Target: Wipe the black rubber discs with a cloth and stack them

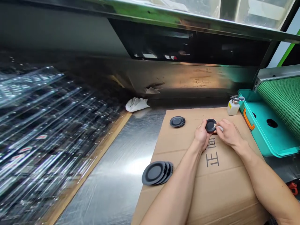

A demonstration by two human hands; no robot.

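Observation:
My left hand (201, 132) is closed round the edge of a black round disc (210, 125) with a raised rim, held just above the cardboard sheet (173, 150). Pinched in my right hand (227, 132) is a small white wipe (218, 127), touching the right side of the disc; its exact make is too small to tell. To the left of my hands lies a small pile of similar black discs (177, 122). A fanned stack of larger-looking black discs (153, 172) rests nearer, beside my left forearm.
A white pump bottle (233, 105) stands at the cardboard's back right corner. Beside it is a teal bin (262, 147) with an orange handle, under a green conveyor belt (283, 93). Clear plastic trays (58, 131) fill the left. A white glove or cloth (136, 104) lies behind.

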